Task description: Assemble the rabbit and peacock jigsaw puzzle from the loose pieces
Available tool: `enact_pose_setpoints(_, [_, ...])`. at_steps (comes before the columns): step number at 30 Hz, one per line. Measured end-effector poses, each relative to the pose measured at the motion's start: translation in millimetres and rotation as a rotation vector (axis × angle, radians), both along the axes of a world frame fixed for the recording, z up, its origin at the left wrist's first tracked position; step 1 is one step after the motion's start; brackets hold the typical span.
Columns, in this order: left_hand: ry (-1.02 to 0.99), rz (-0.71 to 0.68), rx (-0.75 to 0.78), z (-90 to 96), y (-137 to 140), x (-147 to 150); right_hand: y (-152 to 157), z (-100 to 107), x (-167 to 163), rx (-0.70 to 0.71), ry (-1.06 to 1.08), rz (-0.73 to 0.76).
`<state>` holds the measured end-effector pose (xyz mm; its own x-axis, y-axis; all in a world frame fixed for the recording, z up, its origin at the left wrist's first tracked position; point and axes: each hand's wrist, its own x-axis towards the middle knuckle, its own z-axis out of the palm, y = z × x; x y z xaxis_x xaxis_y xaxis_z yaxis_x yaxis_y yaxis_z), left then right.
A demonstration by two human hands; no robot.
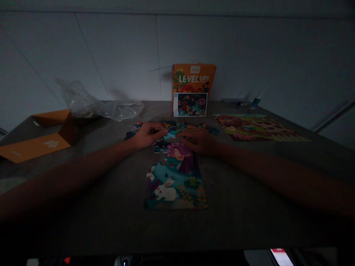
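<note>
A partly assembled jigsaw puzzle (163, 173) lies on the grey table, showing white rabbits, a frog and a bird on purple. At its far end, my left hand (149, 135) has thumb and fingers closed around a puzzle piece, mostly hidden by the fingers. Opposite it, my right hand (202, 141) rests low over the upper right of the puzzle, fingers stretched leftward and thumb apart. A light teal puzzle piece (170, 135) shows between the two hands. Loose dark puzzle pieces (212, 130) are spread just beyond the hands. Dim light blurs small details.
An orange puzzle box (194, 79) stands at the back with a picture card (192, 105) leaning on it. Right lies another puzzle (257, 128) with a farm scene. Left are an open orange box part (36, 149) and clear plastic bags (122, 109). A phone (281, 256) glows below the near edge.
</note>
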<state>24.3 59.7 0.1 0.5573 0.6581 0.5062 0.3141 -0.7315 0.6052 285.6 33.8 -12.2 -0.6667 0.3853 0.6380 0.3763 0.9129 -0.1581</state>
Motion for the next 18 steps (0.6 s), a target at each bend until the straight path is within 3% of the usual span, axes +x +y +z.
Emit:
enact_pose_setpoints(6, [0.117,-0.203,0.195,8.3,-10.2,5.6,-1.0,-0.5,-0.1,0.033,0.005,0.074])
enact_pose_setpoints(13, [0.232,0.004,0.253,7.5,-54.9,-11.9,-3.8,-6.3,-2.4,0.065,0.010,0.158])
enact_pose_setpoints(18, [0.267,0.047,0.273,-0.2,-56.5,-26.2,-6.9,-4.1,-4.3,0.090,-0.073,0.203])
